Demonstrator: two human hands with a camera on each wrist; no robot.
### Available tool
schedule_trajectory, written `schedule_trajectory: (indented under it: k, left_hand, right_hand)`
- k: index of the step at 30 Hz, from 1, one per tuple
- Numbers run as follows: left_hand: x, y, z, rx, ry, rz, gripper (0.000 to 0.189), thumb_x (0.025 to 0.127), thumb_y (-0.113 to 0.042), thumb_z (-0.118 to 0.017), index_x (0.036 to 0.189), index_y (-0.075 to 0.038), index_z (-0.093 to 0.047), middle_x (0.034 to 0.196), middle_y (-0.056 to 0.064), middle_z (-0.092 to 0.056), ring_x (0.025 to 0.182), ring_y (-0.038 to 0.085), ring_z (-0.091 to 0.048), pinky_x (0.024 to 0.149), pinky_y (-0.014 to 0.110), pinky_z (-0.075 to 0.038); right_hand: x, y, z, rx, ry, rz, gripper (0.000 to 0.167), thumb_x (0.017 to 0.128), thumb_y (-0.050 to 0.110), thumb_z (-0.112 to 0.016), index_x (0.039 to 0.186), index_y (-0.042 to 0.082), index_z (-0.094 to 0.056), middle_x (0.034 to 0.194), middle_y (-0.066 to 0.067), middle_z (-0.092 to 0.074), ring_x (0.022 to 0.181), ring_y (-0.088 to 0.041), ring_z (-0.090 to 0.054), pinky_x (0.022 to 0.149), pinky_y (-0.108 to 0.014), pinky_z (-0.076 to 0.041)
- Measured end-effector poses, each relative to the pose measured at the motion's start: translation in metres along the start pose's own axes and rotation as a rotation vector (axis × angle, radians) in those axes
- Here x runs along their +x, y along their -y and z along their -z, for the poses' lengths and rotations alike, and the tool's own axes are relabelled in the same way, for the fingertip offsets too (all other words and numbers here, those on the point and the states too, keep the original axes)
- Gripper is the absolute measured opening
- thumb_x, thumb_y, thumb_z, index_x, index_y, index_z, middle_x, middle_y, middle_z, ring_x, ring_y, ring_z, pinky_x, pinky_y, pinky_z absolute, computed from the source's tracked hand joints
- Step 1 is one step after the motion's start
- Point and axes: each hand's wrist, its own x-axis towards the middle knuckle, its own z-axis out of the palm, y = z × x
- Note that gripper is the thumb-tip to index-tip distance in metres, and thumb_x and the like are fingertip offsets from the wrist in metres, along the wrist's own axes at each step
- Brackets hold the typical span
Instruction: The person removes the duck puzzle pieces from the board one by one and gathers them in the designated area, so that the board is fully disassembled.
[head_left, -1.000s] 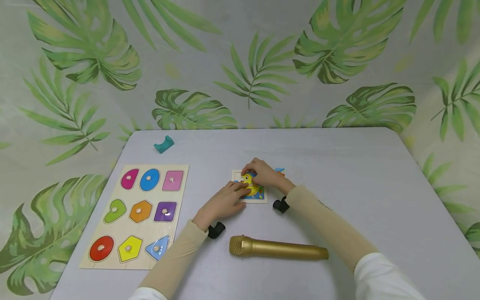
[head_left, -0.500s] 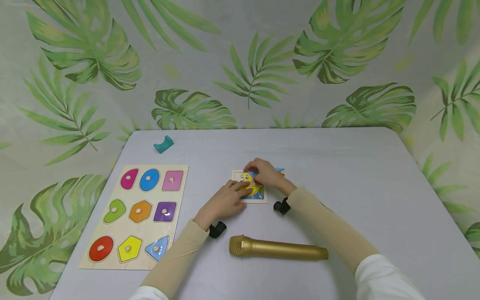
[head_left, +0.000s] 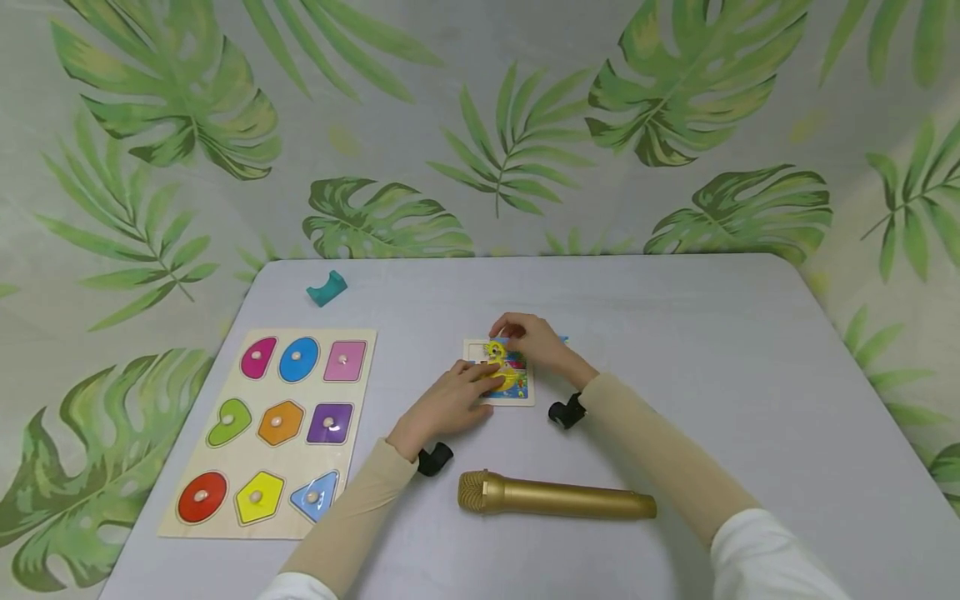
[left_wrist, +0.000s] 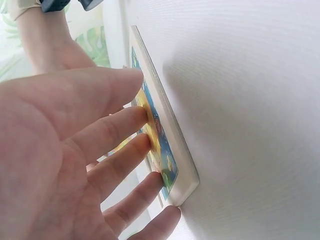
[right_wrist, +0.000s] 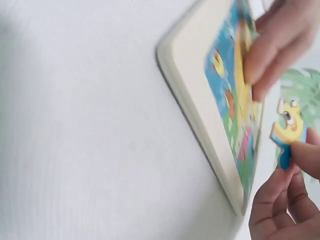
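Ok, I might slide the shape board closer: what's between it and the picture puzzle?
In the head view, the left hand, resting on the picture puzzle; farther back, bare white tabletop.

Puzzle board (right_wrist: 187, 65): small, square-looking, pale frame with rounded corners, lying flat on the white tabletop (head_left: 712, 375) ahead of you; picture shows a duck-like yellow body on blue with touches of green and pink, pale wood showing toward the far left corner, and the fingertips of your left hand (head_left: 448, 402) rest on the printed part. Puzzle piece (right_wrist: 287, 131): yellow with a large eye, blue below, a rounded blue tab at its lower end; you have it pinched in your right hand (head_left: 534, 343), raised clear of the board.
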Motion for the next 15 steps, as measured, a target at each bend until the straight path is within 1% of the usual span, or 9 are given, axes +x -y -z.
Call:
schedule_trajectory:
  k: [3, 5, 6, 7, 10, 12, 13, 14, 15]
  left_hand:
    - [0.001, -0.001, 0.001, -0.009, 0.005, 0.008, 0.045, 0.094, -0.023, -0.061, 0.137, -0.008, -0.054, 0.146, 0.007, -0.042, 0.123, 0.029, -0.041, 0.101, 0.041, -0.036]
    - [0.001, -0.002, 0.002, -0.018, 0.007, 0.014, 0.045, 0.094, -0.023, -0.061, 0.137, -0.008, -0.054, 0.146, 0.007, -0.042, 0.123, 0.029, -0.041, 0.101, 0.042, -0.036]
    - [0.001, -0.002, 0.002, -0.02, 0.007, 0.017, 0.045, 0.094, -0.023, -0.061, 0.137, -0.008, -0.054, 0.146, 0.007, -0.042, 0.123, 0.029, -0.041, 0.101, 0.042, -0.036]
    - [0.001, -0.002, 0.002, -0.022, 0.009, 0.02, 0.046, 0.094, -0.022, -0.061, 0.137, -0.008, -0.053, 0.146, 0.007, -0.042, 0.123, 0.029, -0.041, 0.102, 0.041, -0.035]
    - [0.0, -0.002, 0.002, -0.03, 0.003, 0.018, 0.045, 0.094, -0.022, -0.06, 0.137, -0.008, -0.054, 0.146, 0.007, -0.042, 0.123, 0.029, -0.041, 0.102, 0.041, -0.035]
    - [0.0, -0.002, 0.002, -0.032, -0.001, 0.015, 0.045, 0.094, -0.021, -0.06, 0.137, -0.008, -0.054, 0.145, 0.008, -0.042, 0.122, 0.03, -0.041, 0.102, 0.041, -0.034]
    - [0.0, -0.002, 0.002, -0.032, -0.001, 0.015, 0.045, 0.094, -0.021, -0.06, 0.137, -0.008, -0.054, 0.145, 0.008, -0.042, 0.123, 0.03, -0.041, 0.102, 0.041, -0.034]
    - [0.0, -0.002, 0.002, -0.032, -0.003, 0.014, 0.044, 0.094, -0.021, -0.06, 0.136, -0.007, -0.054, 0.145, 0.008, -0.043, 0.122, 0.03, -0.041, 0.102, 0.041, -0.034]
    - [0.0, -0.002, 0.002, -0.031, -0.001, 0.015, 0.044, 0.095, -0.021, -0.059, 0.136, -0.007, -0.054, 0.145, 0.008, -0.043, 0.123, 0.03, -0.041, 0.102, 0.041, -0.034]
  right_hand:
    - [-0.004, -0.005, 0.012, 0.126, -0.018, -0.033, 0.021, 0.088, -0.006, -0.057, 0.106, 0.0, -0.065, 0.099, -0.015, -0.06, 0.086, -0.024, -0.052, 0.074, -0.033, -0.044]
    - [-0.008, -0.009, 0.023, 0.183, -0.019, -0.064, 0.022, 0.088, -0.006, -0.056, 0.108, -0.002, -0.064, 0.096, -0.016, -0.058, 0.074, -0.023, -0.049, 0.062, -0.031, -0.043]
    - [-0.012, -0.007, 0.03, 0.205, -0.018, -0.077, 0.023, 0.088, -0.007, -0.055, 0.109, -0.004, -0.063, 0.096, -0.017, -0.057, 0.073, -0.023, -0.049, 0.062, -0.033, -0.043]
    - [-0.014, -0.01, 0.036, 0.212, -0.017, -0.088, 0.023, 0.088, -0.006, -0.055, 0.109, -0.005, -0.063, 0.095, -0.016, -0.057, 0.073, -0.023, -0.048, 0.061, -0.032, -0.042]
    - [-0.021, -0.02, 0.054, 0.221, -0.017, -0.131, 0.024, 0.088, -0.007, -0.052, 0.111, -0.008, -0.061, 0.094, -0.019, -0.056, 0.074, -0.027, -0.048, 0.061, -0.034, -0.043]
    - [-0.026, -0.028, 0.064, 0.202, -0.027, -0.14, 0.025, 0.088, -0.007, -0.051, 0.111, -0.009, -0.06, 0.096, -0.02, -0.056, 0.084, -0.028, -0.048, 0.067, -0.036, -0.045]
    - [-0.028, -0.036, 0.068, 0.184, -0.033, -0.145, 0.025, 0.088, -0.006, -0.051, 0.11, -0.009, -0.06, 0.096, -0.019, -0.056, 0.083, -0.028, -0.047, 0.064, -0.035, -0.045]
    - [-0.031, -0.04, 0.073, 0.174, -0.038, -0.153, 0.025, 0.087, -0.006, -0.051, 0.11, -0.009, -0.06, 0.097, -0.02, -0.056, 0.083, -0.029, -0.047, 0.064, -0.036, -0.045]
    - [-0.034, -0.044, 0.077, 0.157, -0.047, -0.157, 0.025, 0.087, -0.005, -0.051, 0.109, -0.008, -0.061, 0.098, -0.018, -0.056, 0.083, -0.026, -0.046, 0.063, -0.034, -0.045]
